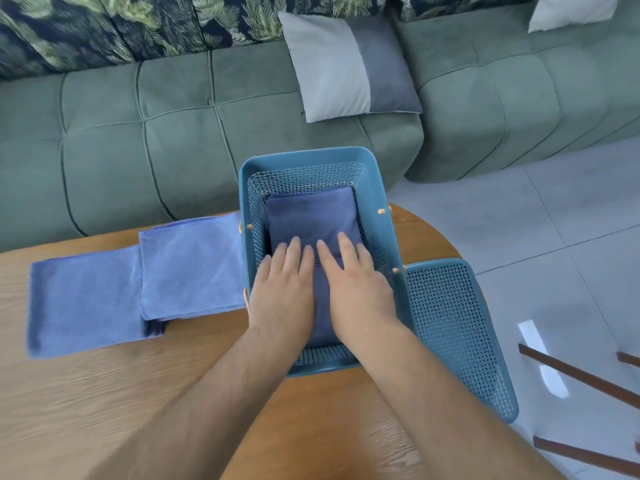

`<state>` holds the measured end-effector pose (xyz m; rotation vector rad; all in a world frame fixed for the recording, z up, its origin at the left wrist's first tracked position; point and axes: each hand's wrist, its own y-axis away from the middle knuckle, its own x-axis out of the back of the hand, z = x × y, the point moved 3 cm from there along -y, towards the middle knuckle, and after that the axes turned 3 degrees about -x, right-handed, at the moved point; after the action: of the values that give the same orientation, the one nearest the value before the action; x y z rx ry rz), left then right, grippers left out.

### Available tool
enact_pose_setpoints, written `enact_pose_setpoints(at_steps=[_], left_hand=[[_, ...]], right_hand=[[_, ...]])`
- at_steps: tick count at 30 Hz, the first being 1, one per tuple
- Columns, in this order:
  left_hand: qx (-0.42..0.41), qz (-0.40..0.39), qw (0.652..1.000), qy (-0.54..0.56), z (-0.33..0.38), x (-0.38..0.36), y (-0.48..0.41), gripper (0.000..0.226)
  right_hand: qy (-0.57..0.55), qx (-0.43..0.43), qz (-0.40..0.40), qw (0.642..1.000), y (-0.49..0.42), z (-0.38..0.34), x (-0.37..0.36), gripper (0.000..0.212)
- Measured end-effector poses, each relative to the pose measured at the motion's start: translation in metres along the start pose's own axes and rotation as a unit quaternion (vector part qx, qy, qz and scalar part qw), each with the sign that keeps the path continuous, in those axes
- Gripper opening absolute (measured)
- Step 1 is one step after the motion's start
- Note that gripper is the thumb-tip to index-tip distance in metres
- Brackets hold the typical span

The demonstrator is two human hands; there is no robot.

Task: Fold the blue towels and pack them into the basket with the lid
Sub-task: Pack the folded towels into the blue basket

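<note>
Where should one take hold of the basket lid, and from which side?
Take the lid by its right long rim, from the right: it lies beside the basket, and that rim seems to overhang the table, leaving room to reach beneath.

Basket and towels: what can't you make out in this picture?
- Head view: what lies under the folded towel in the basket; that towel, the left hand and the right hand cover it.
- Head view: how many towels the table stack holds; the top one hides the rest.
- Head view: whether the lid is attached; the basket's wall hides the join.
</note>
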<state>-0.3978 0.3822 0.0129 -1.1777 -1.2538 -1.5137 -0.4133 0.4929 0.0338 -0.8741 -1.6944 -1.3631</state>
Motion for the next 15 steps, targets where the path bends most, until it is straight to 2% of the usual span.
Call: enact_pose_setpoints(at_steps=[2,4,6,9,12,15], left_hand=[[-0.002,0.107,0.994,0.028,-0.018,0.019,0.008,0.071],[0.007,0.151,0.988,0.039,-0.040,0.034,0.017,0.061],[0.027,0.160,0.986,0.041,-0.065,0.041,0.023,0.059],[0.086,0.115,0.988,0.048,-0.111,0.032,0.033,0.062],[0.185,0.015,0.978,0.099,-0.150,0.014,0.045,0.064],[0.239,-0.060,0.957,0.152,-0.171,-0.006,0.054,0.066]], right_hand=[[-0.034,0.048,0.137,0.989,0.005,-0.015,0.018,0.074],[-0.096,0.076,0.209,0.970,0.008,-0.031,0.025,0.064],[-0.152,0.098,0.181,0.967,0.006,-0.056,0.030,0.067],[-0.181,0.135,0.095,0.970,0.001,-0.105,0.031,0.077],[-0.126,0.140,-0.001,0.982,-0.015,-0.151,0.018,0.078],[-0.045,0.059,-0.060,0.995,-0.034,-0.173,-0.004,0.083]])
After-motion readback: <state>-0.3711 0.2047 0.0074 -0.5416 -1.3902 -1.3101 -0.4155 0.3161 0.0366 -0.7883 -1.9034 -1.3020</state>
